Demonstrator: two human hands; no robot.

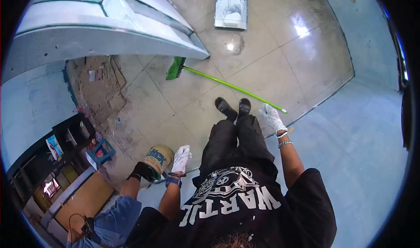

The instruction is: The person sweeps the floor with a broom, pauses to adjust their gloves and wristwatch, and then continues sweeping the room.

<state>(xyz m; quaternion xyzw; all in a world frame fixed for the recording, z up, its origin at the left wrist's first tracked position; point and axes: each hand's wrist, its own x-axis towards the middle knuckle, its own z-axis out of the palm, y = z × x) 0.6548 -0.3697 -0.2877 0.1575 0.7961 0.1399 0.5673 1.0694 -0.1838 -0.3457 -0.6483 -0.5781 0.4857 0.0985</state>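
My left hand (180, 159), in a white glove, hangs beside my left leg with its fingers curled together. Nothing shows in it. Close by on its left stands a paint bucket (159, 157) with blue lettering. My right hand (271, 117), gloved in white too, is held by my right knee with the fingers folded in, and I see no object in it. A broom (232, 86) with a green handle and green bristles lies on the tiles; the handle's end is near my right hand in the view, apart from it.
Another person in blue clothing (116, 221) is at my left, near the bucket. Ahead lies a whitish, box-like tray (231, 12) on the tiled floor. A blue stool (100, 152) and dark shelves (57, 147) stand at left; a pale blue wall (350, 130) runs along the right.
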